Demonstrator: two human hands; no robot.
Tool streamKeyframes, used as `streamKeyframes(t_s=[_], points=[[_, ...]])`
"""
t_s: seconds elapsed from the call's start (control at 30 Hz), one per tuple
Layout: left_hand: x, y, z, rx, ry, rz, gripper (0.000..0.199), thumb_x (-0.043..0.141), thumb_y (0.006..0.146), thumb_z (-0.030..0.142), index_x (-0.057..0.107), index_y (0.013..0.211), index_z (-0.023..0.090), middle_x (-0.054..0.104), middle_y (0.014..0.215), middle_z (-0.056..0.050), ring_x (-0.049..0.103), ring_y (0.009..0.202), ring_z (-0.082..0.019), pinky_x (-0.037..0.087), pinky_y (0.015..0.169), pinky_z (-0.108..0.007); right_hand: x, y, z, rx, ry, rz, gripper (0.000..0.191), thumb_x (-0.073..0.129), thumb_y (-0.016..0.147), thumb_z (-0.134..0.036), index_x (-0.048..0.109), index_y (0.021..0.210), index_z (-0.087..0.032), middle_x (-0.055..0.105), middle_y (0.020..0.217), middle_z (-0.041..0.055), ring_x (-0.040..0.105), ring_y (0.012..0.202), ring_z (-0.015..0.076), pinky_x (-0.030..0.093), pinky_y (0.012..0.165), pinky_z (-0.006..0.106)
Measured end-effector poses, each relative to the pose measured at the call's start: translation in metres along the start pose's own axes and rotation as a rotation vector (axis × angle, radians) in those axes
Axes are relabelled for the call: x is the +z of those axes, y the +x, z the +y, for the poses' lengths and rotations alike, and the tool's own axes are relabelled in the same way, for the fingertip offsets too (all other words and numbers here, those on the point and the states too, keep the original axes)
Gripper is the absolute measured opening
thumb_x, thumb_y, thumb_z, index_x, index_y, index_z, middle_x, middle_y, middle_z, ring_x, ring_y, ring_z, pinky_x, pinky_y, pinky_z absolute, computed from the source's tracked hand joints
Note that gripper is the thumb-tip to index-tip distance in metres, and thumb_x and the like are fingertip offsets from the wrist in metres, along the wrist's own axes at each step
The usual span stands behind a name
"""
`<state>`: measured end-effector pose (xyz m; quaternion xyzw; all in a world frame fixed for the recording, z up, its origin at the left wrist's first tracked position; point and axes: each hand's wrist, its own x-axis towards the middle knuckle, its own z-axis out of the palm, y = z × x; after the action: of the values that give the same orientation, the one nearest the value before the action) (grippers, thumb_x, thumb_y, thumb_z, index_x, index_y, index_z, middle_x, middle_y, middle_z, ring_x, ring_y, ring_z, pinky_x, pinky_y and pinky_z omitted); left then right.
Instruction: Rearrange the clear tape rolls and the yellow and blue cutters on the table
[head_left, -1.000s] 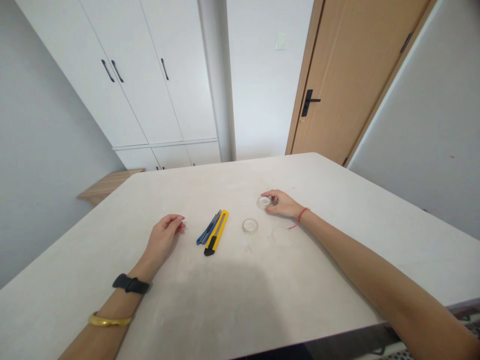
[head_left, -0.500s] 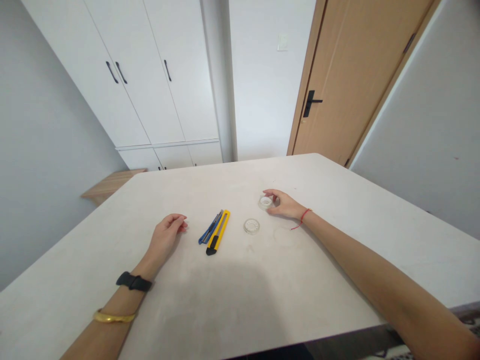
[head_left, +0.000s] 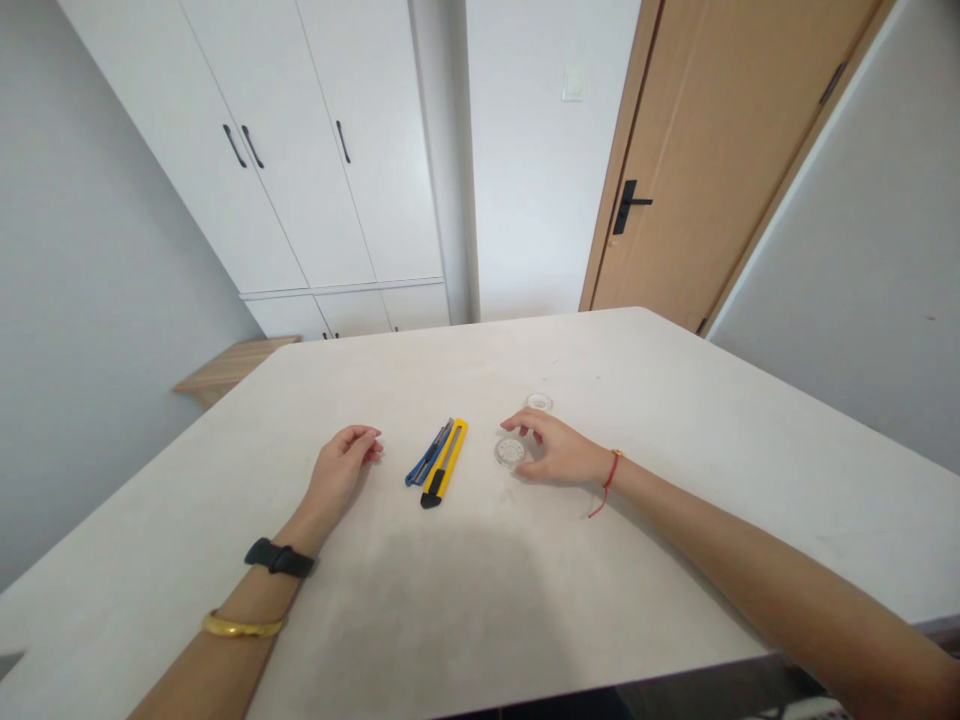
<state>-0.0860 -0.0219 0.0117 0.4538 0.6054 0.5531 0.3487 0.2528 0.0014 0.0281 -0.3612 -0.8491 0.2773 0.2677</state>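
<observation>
Head view: my right hand [head_left: 559, 452] is half-open, fingers arched over a clear round disc [head_left: 510, 452] on the surface [head_left: 637, 400]; my left hand [head_left: 339, 472] lies loosely curled, empty, near a yellow utility knife [head_left: 446, 458].

Left forearm [head_left: 217, 670] cut off by the bottom edge, right forearm [head_left: 787, 560] by the right edge, wooden door [head_left: 675, 150] and white cabinet doors [head_left: 247, 130] by the top edge, blue utility knife [head_left: 429, 453] too small for its blade to show clearly, any contact between right fingers [head_left: 525, 425] and clear round disc [head_left: 510, 452] impossible to tell.
</observation>
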Motion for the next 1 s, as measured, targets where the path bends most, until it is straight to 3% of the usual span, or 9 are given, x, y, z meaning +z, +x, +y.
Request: streamKeyframes(t_s=[0.1, 0.2, 0.57, 0.7, 0.83, 1.0], points=[[0.000, 0.000, -0.001, 0.007, -0.009, -0.012, 0.041, 0.071, 0.059, 0.053, 0.065, 0.077, 0.016, 0.064, 0.063, -0.002, 0.059, 0.057, -0.016, 0.048, 0.061, -0.030, 0.008, -0.002, 0.004, -0.006, -0.054, 0.003, 0.060, 0.077, 0.061, -0.024, 0.058, 0.117, -0.020, 0.055, 0.113, 0.0090, 0.054, 0.101, 0.0237, 0.043, 0.093, 0.040], [0.000, -0.001, 0.001, 0.012, -0.003, -0.026, 0.041, 0.071, 0.060, 0.053, 0.065, 0.076, 0.016, 0.065, 0.063, -0.003, 0.059, 0.058, -0.016, 0.048, 0.062, -0.030, 0.009, -0.003, 0.006, 0.012, -0.082, -0.004, 0.058, 0.078, 0.061, -0.026, 0.058, 0.114, -0.018, 0.055, 0.111, 0.0095, 0.053, 0.103, 0.0249, 0.043, 0.094, 0.041], [0.002, -0.003, 0.004, 0.001, 0.008, -0.012, 0.041, 0.071, 0.057, 0.054, 0.065, 0.073, 0.017, 0.064, 0.061, -0.002, 0.059, 0.058, -0.017, 0.049, 0.062, -0.031, 0.014, 0.002, 0.008, 0.021, -0.124, 0.047, 0.036, 0.073, 0.066, -0.026, 0.064, 0.100, -0.018, 0.061, 0.095, 0.0070, 0.056, 0.087, 0.0217, 0.046, 0.081, 0.036], [0.001, -0.002, 0.003, 0.003, -0.004, -0.014, 0.041, 0.072, 0.057, 0.054, 0.065, 0.073, 0.016, 0.064, 0.062, -0.002, 0.059, 0.057, -0.016, 0.048, 0.062, -0.030, -0.007, 0.011, 0.012, 0.005, -0.084, 0.140, 0.034, 0.071, 0.066, -0.024, 0.065, 0.099, -0.019, 0.062, 0.095, 0.0060, 0.056, 0.085, 0.0200, 0.045, 0.077, 0.033], [0.000, -0.001, 0.001, 0.005, -0.002, -0.013, 0.040, 0.071, 0.059, 0.052, 0.065, 0.074, 0.016, 0.065, 0.062, -0.002, 0.059, 0.058, -0.016, 0.047, 0.062, -0.029, -0.038, 0.020, 0.035, 0.101, -0.036, 0.301, 0.035, 0.069, 0.066, -0.028, 0.065, 0.100, -0.018, 0.061, 0.097, 0.0060, 0.055, 0.082, 0.0186, 0.044, 0.072, 0.031], [0.001, 0.000, 0.001, -0.017, -0.016, -0.007, 0.041, 0.072, 0.057, 0.052, 0.065, 0.076, 0.016, 0.065, 0.062, -0.002, 0.059, 0.058, -0.015, 0.046, 0.062, -0.029, -0.047, 0.024, 0.065, 0.211, -0.020, 0.309, 0.038, 0.069, 0.065, -0.029, 0.066, 0.101, -0.017, 0.061, 0.096, 0.0057, 0.054, 0.078, 0.0171, 0.044, 0.070, 0.030]])
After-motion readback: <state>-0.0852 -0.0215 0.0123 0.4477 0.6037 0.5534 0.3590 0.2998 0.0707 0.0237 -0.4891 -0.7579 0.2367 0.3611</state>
